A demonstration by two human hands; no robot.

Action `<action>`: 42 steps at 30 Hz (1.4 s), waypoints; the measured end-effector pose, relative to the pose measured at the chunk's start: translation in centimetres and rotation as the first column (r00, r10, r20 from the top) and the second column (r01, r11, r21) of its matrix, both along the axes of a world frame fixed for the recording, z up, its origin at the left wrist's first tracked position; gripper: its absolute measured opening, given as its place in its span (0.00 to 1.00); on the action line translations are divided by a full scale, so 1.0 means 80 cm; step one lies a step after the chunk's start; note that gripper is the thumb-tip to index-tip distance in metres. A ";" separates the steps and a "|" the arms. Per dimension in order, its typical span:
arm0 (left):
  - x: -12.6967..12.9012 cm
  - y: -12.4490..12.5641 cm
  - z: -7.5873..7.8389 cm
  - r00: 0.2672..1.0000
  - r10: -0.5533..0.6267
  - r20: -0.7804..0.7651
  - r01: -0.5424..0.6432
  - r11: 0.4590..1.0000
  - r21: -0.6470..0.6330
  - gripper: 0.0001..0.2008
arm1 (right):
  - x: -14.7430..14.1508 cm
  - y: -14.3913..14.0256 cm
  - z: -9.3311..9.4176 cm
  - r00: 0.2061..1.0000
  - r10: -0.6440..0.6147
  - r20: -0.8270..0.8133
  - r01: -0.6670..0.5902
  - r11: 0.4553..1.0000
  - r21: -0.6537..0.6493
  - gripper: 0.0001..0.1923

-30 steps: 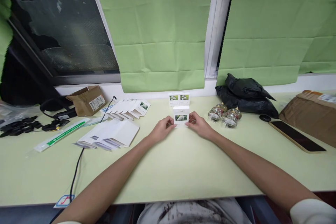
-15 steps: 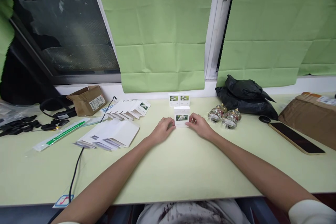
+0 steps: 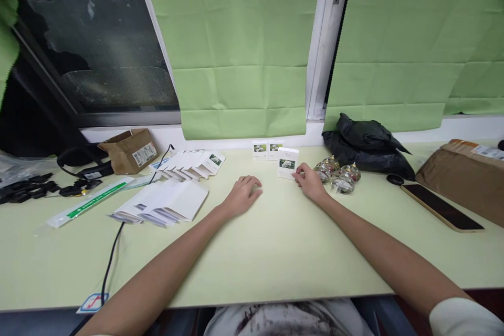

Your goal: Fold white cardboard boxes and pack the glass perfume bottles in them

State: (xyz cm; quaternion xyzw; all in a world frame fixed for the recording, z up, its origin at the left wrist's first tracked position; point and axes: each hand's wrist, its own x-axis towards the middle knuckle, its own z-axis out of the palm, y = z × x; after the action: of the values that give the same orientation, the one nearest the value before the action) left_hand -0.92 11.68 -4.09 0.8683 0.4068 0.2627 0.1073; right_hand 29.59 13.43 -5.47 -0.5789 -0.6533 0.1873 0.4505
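My right hand (image 3: 310,181) pinches a small white box (image 3: 287,163) with a flower picture by its lower right edge. The box stands nearly upright, tilted slightly. My left hand (image 3: 242,195) rests over the table with its fingers apart and holds nothing. Behind the held box, two similar white boxes (image 3: 268,150) stand side by side near the wall. To the left of my left hand lie a fan of flat white cartons (image 3: 189,163) and a nearer pile of flat white cartons (image 3: 167,200).
Several clear, gold-topped ornaments (image 3: 343,179) sit right of my right hand, with black plastic bags (image 3: 366,144) behind them. A phone (image 3: 441,207), a black mouse (image 3: 395,179) and a brown parcel (image 3: 464,176) lie farther right. At left are an open cardboard box (image 3: 128,152) and a cable (image 3: 112,262).
The white box has moved right and farther from me in my right hand. My left hand has let go of it and opened, staying about where it was.
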 end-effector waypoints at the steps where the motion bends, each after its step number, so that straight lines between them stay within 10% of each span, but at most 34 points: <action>1: 0.000 0.000 0.001 1.000 -0.001 -0.006 0.001 1.000 0.001 0.11 | -0.001 -0.001 0.000 1.000 0.004 -0.004 -0.004 1.000 -0.003 0.09; 9: -0.024 0.016 0.002 0.986 0.125 -0.114 -0.116 0.990 0.075 0.16 | -0.005 -0.005 0.001 1.000 -0.001 0.013 0.001 1.000 -0.015 0.09; 15: -0.066 0.043 0.000 0.797 0.582 -0.160 -0.522 0.798 0.303 0.26 | -0.013 -0.015 0.003 0.986 -0.124 0.113 0.121 0.992 0.032 0.10; 25: -0.077 0.043 0.006 0.614 0.764 -0.198 -0.661 0.635 0.400 0.29 | -0.048 -0.045 0.015 0.876 -0.126 0.466 0.077 0.989 0.124 0.09; 33: -0.076 0.046 0.011 0.634 0.758 -0.151 -0.739 0.652 0.168 0.30 | -0.046 -0.050 0.019 0.880 0.011 0.474 -0.054 0.996 0.077 0.12; 42: -0.068 0.055 0.022 0.685 0.625 0.374 -0.504 0.778 -0.375 0.33 | -0.045 -0.053 0.020 0.868 0.084 0.490 -0.122 0.991 0.047 0.09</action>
State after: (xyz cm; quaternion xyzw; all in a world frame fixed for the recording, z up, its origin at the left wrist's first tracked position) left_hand -6.35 16.05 -2.37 0.5859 0.6451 0.4370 0.2227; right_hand 25.96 9.22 -3.86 -0.5541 -0.7822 0.0341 0.2826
